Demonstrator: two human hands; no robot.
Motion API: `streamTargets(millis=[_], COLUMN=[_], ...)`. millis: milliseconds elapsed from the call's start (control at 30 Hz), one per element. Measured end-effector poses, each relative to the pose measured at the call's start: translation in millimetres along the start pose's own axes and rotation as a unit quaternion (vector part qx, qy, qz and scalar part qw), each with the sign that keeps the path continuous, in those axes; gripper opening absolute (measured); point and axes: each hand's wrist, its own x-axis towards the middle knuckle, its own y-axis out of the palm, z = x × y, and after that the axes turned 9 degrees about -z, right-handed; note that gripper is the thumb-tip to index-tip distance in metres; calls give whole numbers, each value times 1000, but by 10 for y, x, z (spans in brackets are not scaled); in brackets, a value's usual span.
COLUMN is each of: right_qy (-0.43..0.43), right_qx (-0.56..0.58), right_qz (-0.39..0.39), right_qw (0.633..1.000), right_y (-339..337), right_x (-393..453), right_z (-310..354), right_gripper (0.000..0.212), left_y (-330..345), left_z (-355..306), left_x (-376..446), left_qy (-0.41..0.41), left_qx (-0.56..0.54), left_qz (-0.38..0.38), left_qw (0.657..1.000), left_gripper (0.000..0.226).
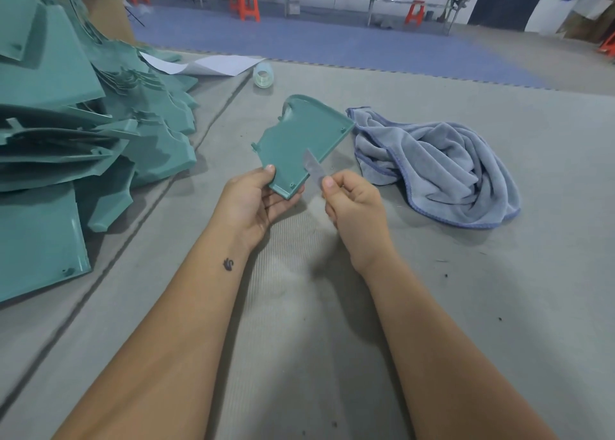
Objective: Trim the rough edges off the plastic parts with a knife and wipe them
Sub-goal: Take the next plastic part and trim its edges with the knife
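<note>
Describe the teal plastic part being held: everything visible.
The flat teal moulded plastic part has one rounded far corner, a raised rim, small screw bosses near its corners and notched tabs on its left edge. Matte, looks rigid. It is held above the grey mat, tilted away. The left hand grips its near corner, thumb on top. The thin grey knife blade, pinched by the right hand, lies against its right edge.
</note>
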Motion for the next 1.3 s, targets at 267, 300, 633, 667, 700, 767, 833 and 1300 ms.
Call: streamTargets(millis=[267, 300, 633, 667, 700, 767, 833, 1300], right_qy=[23, 25, -25, -32, -31, -5, 10, 26], right_qx=[1, -2, -61, -70, -67, -18, 15, 54], right_qz=[133, 127, 85, 77, 63, 23, 0, -6], right_qw=[991, 992, 994, 994, 995, 1000, 1000, 998], right_y=[37, 37, 30, 32, 27, -5, -37, -46], right_x=[-57, -53, -42, -45, -44, -17, 7, 24], right_z=[23, 19, -26, -26, -28, -35, -37, -42], right_gripper=[37, 36, 35, 35, 34, 28, 25, 31], left_y=[-1, -3, 11, 9, 6, 0, -5, 18], left_z=[-30, -36, -20, -19, -16, -5, 4, 12], left_x=[-38, -42, -35, -28, -22, -11, -8, -15], left_qy=[-13, -16, -19, -17, -14, -9, -5, 1], left_qx=[-35, -42, -33, -30, -25, -10, 1, 11], left_qz=[4, 6, -8, -10, -11, -11, -11, -9], left_qw=[999, 999, 999, 999, 1000, 1000, 1000, 1000], left_gripper=[23, 23, 23, 23, 22, 20, 20, 19])
